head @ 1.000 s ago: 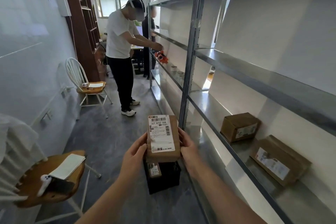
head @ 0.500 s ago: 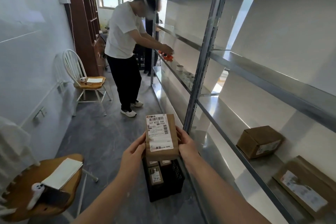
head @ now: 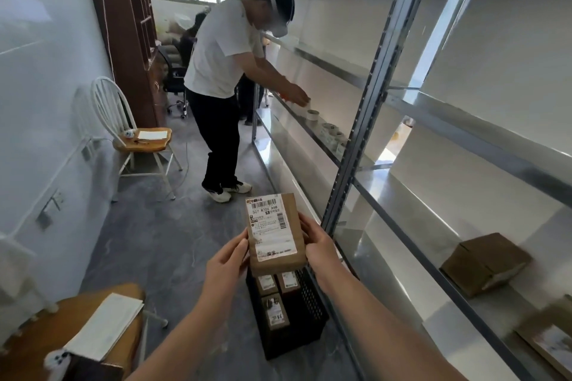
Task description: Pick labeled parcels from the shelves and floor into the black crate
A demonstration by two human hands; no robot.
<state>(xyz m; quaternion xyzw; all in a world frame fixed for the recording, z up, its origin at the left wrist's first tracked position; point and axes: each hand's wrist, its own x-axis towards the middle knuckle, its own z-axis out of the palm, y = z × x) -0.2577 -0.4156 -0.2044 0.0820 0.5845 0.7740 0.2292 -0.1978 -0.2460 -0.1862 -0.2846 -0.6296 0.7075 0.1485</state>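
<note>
Floor (head: 161,241) — black crate (head: 309,297); shelf (head: 402,207) — brown box (head: 486,263)

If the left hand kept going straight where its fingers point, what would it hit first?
The parcel: the left hand grips its left edge, fingers aimed up and right into it. Past it, probably the right hand.

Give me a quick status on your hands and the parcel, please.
Left hand and right hand grip the labeled parcel. Parcel held over black crate. Path down looks clear.
</note>
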